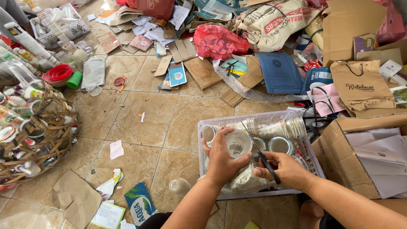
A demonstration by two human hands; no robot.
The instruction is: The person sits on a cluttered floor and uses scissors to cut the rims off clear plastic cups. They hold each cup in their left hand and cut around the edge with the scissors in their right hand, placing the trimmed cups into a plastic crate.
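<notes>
Your left hand [221,159] wraps around a clear plastic cup [238,143], fingers curled on its wall, holding it over the white plastic crate [305,159]. Your right hand [285,169] is closed on the handles of black scissors [259,153], whose blades point up past the cup's rim. More clear cups [277,128] lie in the crate just beyond your grip.
</notes>
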